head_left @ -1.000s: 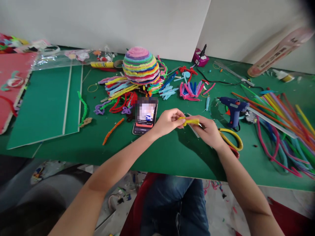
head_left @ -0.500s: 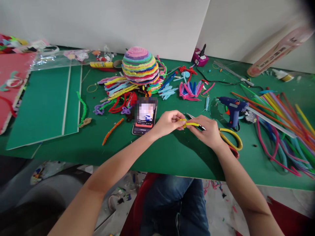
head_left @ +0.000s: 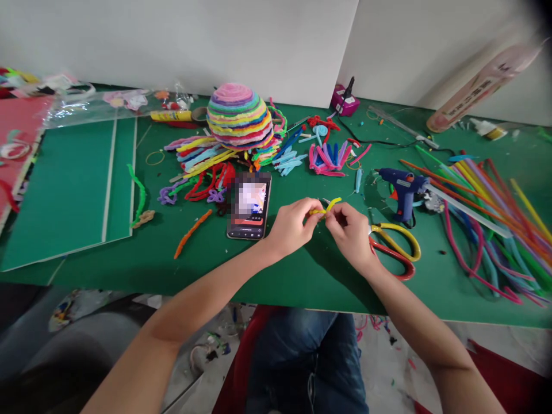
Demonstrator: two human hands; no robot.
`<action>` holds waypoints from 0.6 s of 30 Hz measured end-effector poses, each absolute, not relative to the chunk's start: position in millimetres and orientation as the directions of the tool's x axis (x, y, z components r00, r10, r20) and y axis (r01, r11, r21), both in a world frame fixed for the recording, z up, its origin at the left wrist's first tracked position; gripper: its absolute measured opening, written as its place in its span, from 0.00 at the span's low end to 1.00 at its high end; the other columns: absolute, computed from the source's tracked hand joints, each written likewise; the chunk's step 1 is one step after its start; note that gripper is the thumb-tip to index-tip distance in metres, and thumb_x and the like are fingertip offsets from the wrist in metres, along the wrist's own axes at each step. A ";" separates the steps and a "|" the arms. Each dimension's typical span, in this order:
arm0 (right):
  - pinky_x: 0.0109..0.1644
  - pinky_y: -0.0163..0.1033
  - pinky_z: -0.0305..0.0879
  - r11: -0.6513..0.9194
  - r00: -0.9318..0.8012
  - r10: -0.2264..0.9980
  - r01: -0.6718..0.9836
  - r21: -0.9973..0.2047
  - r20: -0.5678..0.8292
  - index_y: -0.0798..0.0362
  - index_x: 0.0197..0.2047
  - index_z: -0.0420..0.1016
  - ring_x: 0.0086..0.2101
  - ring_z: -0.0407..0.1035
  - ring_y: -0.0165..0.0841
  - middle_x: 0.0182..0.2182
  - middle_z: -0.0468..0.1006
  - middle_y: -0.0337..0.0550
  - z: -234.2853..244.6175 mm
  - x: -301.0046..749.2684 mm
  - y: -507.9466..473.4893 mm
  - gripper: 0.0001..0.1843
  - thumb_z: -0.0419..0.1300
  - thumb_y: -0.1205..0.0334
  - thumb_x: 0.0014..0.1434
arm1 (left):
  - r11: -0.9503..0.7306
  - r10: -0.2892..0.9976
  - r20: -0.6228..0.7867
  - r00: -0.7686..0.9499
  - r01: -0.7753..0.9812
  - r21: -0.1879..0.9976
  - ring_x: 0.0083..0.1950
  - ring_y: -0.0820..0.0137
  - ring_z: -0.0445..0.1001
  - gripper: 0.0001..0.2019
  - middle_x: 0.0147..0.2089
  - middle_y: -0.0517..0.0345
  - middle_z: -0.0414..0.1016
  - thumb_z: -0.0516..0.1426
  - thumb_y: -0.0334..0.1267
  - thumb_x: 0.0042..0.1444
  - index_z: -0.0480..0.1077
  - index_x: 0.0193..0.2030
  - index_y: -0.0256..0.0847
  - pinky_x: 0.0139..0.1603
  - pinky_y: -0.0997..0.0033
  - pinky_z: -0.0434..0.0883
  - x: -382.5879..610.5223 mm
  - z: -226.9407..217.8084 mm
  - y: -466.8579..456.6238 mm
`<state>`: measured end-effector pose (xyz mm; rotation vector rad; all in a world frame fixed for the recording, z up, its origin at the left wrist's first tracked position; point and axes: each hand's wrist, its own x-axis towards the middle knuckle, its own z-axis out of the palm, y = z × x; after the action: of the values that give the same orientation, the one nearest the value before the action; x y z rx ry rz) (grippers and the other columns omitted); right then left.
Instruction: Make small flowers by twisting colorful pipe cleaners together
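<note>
A short yellow pipe cleaner is pinched between my two hands above the table, its free end sticking up. My left hand grips its coiled left part. My right hand closes on it from the other side, thumb and fingertips pressed together. Under and behind my right hand lie scissors with one yellow and one red handle; the hand hides most of their blades. A phone with a lit, partly blurred screen rests left of my left hand.
A striped pipe-cleaner dome stands at the back. A blue glue gun lies to the right, beside a pile of long pipe cleaners. An orange piece and a green board are on the left.
The yellow pipe cleaner's free end has swung from pointing right to pointing up and right. My right hand has shifted slightly left and down. The view has shifted a little.
</note>
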<state>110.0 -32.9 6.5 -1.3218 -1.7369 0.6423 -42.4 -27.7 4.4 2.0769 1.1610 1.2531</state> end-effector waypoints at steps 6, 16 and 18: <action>0.21 0.31 0.45 -0.270 -0.151 0.954 -0.072 -0.960 -0.258 0.52 0.25 0.63 0.20 0.50 0.23 0.19 0.59 0.32 8.4 101.0 -34.6 0.11 0.56 0.55 0.52 | -0.769 0.550 0.739 0.390 0.582 0.265 0.35 0.72 0.76 0.06 0.34 0.55 0.78 0.51 0.27 0.59 0.67 0.38 0.38 0.35 0.72 0.72 -50.3 3.5 -22.0; 0.42 0.41 0.59 0.566 -0.354 0.804 0.702 -0.432 0.478 0.50 0.39 0.75 0.39 0.71 0.35 0.37 0.80 0.43 11.0 130.0 -23.9 0.09 0.57 0.55 0.60 | -0.203 0.942 0.148 0.300 0.161 0.966 0.31 0.74 0.78 0.07 0.33 0.56 0.77 0.57 0.39 0.57 0.69 0.37 0.37 0.32 0.76 0.75 -52.7 6.3 -13.8; 0.41 0.41 0.57 0.579 -0.387 0.791 0.725 -0.374 0.473 0.50 0.38 0.75 0.37 0.72 0.34 0.35 0.80 0.42 9.3 127.5 -24.8 0.10 0.54 0.57 0.63 | -0.223 0.940 0.162 0.301 0.181 0.958 0.32 0.74 0.78 0.06 0.34 0.55 0.77 0.57 0.38 0.56 0.69 0.36 0.37 0.33 0.75 0.74 -52.1 5.7 -14.3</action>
<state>127.5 -24.8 9.3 -1.2021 -2.1915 0.1398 -52.1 -14.3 5.7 1.6341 1.0398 1.0187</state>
